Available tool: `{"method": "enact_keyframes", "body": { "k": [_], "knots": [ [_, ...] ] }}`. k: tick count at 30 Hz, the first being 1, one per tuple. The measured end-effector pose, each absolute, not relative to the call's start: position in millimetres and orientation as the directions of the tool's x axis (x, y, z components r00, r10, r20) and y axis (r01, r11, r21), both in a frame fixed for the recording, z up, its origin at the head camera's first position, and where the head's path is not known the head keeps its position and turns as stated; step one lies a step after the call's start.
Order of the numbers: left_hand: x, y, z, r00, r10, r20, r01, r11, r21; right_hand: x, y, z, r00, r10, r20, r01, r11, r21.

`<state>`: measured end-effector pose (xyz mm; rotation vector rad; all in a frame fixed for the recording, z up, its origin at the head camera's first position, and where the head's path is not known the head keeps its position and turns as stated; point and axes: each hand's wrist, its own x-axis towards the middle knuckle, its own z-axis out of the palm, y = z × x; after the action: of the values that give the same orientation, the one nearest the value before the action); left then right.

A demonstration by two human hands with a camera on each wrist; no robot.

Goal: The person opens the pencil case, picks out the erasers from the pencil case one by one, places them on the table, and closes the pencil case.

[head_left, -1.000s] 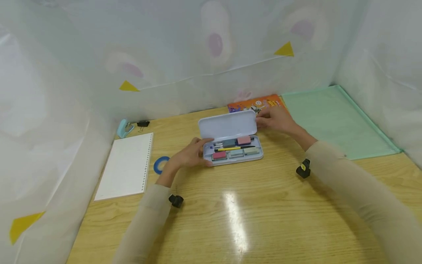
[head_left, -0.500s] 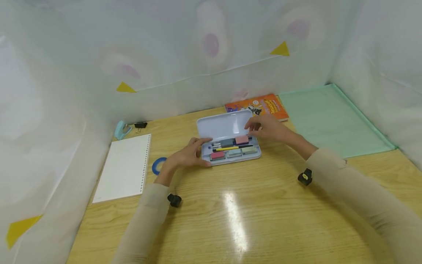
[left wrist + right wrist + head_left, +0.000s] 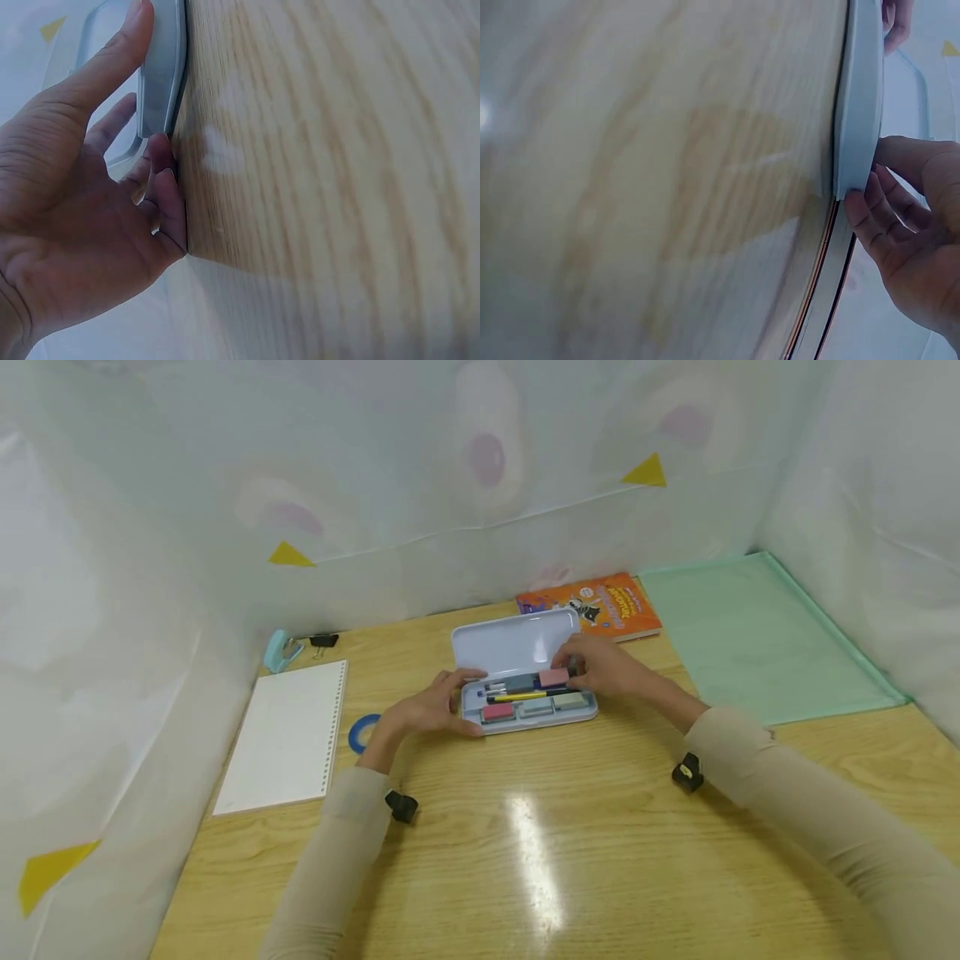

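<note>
A light-coloured pencil case lies on the table with its lid raised. My left hand holds the case's left end, thumb at the front edge and a finger at the back; the left wrist view shows the thumb along the case side. My right hand is at the case's right end, finger and thumb beside a pink eraser. In the right wrist view the case wall hides its thumb tip. Inside lie a yellow and black pen, a red-pink eraser, a grey block and pale blocks.
A white spiral notebook, blue tape roll, light blue stapler and black binder clip lie at left. An orange book sits behind the case. A green translucent sheet covers the far right.
My right hand has left the lid's right edge and moved down and left into the case beside the pink eraser. My left hand stays at the left end.
</note>
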<state>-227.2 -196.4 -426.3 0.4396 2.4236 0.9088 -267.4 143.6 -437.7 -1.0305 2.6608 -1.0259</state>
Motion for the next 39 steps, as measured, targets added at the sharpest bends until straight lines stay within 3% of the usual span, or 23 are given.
{"method": "enact_keyframes", "body": {
  "k": [19,30,39],
  "knots": [
    [-226,-197,-428,-0.824,0.454,-0.340,0.113,0.719,0.686,-269,192,-425,-0.889,-0.455,0.050,-0.307,0.512,-0.802],
    [-226,-198,-427,-0.826,0.454,-0.333,0.109,0.710,0.696,-271,212,-422,-0.941,-0.335,0.042,-0.237,0.567,-0.789],
    [-226,-197,-428,-0.825,0.460,-0.328,0.126,0.716,0.687,-272,214,-429,-0.949,-0.316,-0.015,-0.190,0.608,-0.771]
  ]
}}
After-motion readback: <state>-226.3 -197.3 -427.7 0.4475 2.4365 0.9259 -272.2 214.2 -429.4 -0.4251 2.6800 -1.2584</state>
